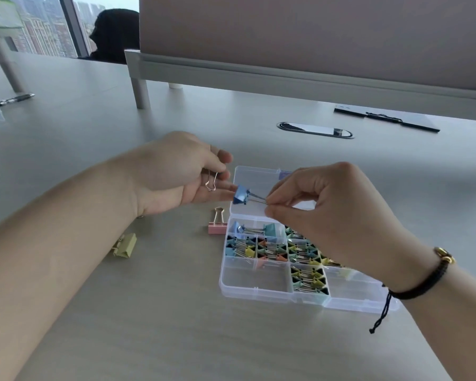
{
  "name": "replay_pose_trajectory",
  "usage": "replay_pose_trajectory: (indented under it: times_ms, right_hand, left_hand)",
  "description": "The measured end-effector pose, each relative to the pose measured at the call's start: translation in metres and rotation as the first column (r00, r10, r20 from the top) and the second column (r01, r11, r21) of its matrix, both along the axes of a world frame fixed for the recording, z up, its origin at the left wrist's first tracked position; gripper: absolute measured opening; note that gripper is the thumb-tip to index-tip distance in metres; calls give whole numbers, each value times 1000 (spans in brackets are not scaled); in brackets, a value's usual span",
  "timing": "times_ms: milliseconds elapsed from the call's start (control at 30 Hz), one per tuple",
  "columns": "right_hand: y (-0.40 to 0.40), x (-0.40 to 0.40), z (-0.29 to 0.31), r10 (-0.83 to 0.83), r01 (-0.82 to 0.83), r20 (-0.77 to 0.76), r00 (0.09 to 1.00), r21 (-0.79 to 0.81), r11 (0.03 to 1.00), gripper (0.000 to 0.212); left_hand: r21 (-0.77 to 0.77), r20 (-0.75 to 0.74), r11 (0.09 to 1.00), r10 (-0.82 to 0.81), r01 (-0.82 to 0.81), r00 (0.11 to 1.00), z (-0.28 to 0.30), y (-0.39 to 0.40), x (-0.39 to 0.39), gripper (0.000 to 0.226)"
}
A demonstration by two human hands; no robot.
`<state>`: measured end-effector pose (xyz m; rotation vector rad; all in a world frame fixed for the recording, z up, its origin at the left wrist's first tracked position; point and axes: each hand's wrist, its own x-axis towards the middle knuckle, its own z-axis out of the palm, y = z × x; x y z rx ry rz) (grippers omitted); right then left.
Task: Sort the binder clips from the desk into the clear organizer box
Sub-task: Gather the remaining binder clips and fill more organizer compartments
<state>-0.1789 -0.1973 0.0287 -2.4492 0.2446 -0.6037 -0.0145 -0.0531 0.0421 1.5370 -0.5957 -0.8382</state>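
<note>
- Right hand (327, 207): raised over the far end of the clear organizer box (256, 291); its fingers (279, 200) pinch the wire handles of a blue binder clip (241, 195), which hangs in the air above the box's large far compartment.
- Left hand (176, 171): palm turned toward the right hand, just left of the box; its fingers (220, 167) grasp a rose-gold wire handle (211, 181), and the fingertips lie touching or just beside the blue binder clip's body.
- Clear organizer box: rests on the counter (121, 312) with its lid off or folded out of sight; several middle compartments hold small binder clips (272, 248) in blue, green, yellow, orange and black; the near-left compartment shows bare plastic.
- Pink binder clip (217, 224): lies on the counter against the box's left wall, handles pointing away.
- Yellow-green binder clip (125, 244): lies on the counter beneath the left forearm, well apart from the box.
- Black cord bracelet (423, 281): circles the right wrist.
- Background: a pen (11, 99) at far left, an oval cable port (315, 129), a clipboard (386, 118) and a grey divider panel (313, 37).
</note>
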Motion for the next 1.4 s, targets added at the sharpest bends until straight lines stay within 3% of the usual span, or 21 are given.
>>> replay_pose_trajectory:
  times_ms: [200,467,667,833,900,1033,1300,1400]
  right_hand:
    - [2,1,-2,32,-36,-134,990,-28,999,9]
    - [6,3,-7,69,-86,-161,985,-98,991,8]
    - [9,3,-5,97,-122,-184,978,-131,984,11]
    - [0,1,0,21,-21,-23,1000,2,1000,8]
    - [0,1,0,10,-10,11,1000,28,1000,17]
    - [0,2,-2,-31,32,29,999,-22,999,20]
    - [-3,0,2,-26,27,9,1000,-83,996,7]
    - [-5,-1,4,-16,17,39,999,-8,1000,10]
  left_hand:
    - [-37,95,987,156,-153,983,-2,-6,3,24]
    - [86,362,989,78,-116,929,-5,-5,4,23]
    - [-11,238,999,47,-46,970,-5,-6,1,19]
    - [-50,160,996,-70,79,985,-2,-4,-10,14]
    - [-45,114,994,-93,99,989,-1,-4,-16,12]
    - [-24,80,989,-142,144,987,0,-4,-23,15]
    - [127,318,983,-167,132,933,1,-3,-25,27]
    - [127,349,983,-168,131,922,2,-2,-24,23]
